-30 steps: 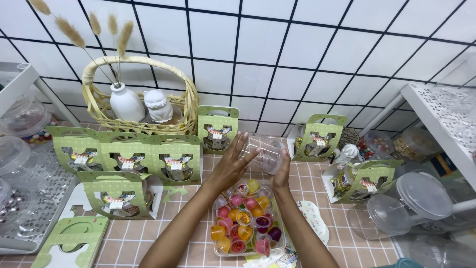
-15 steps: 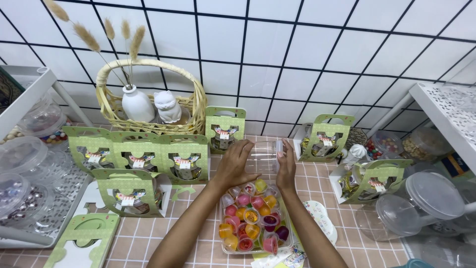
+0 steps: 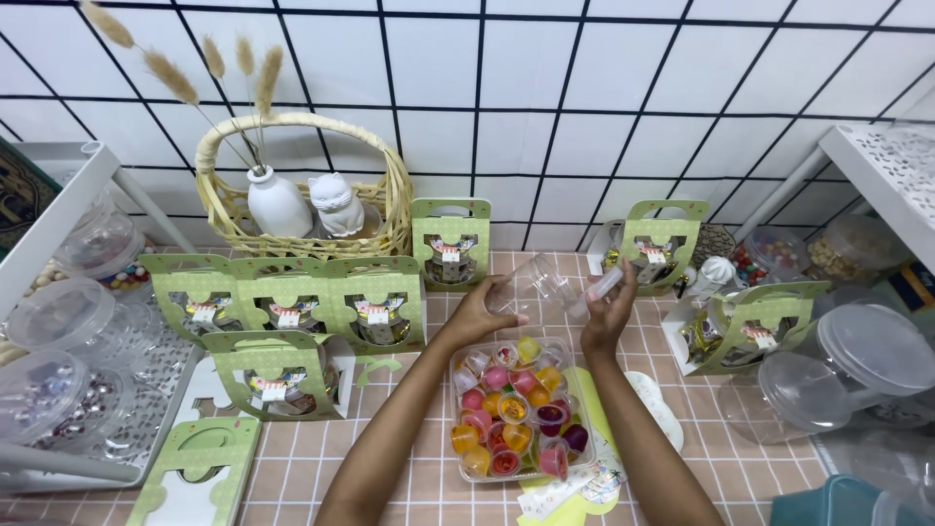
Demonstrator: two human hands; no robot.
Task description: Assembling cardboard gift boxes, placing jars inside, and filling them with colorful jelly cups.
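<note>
I see both hands raised above the middle of the tiled worktop (image 3: 390, 458), gripping a clear plastic jar (image 3: 541, 287) that lies tipped on its side between them. The left hand (image 3: 482, 312) curls around the jar's left end, fingers wrapped over the wall. The right hand (image 3: 612, 310) closes on the jar's right end, where a pale lid (image 3: 602, 284) seems to sit, though the clear plastic makes that edge hard to read. Just near of the hands rests an open clear tray (image 3: 584, 458) packed with small coloured jelly cups (image 3: 511, 414). Green card gift boxes (image 3: 282, 307) stand in a row to the left, and a wicker basket (image 3: 390, 219) holding a white vase (image 3: 278, 205) sits far left by the wall.
</note>
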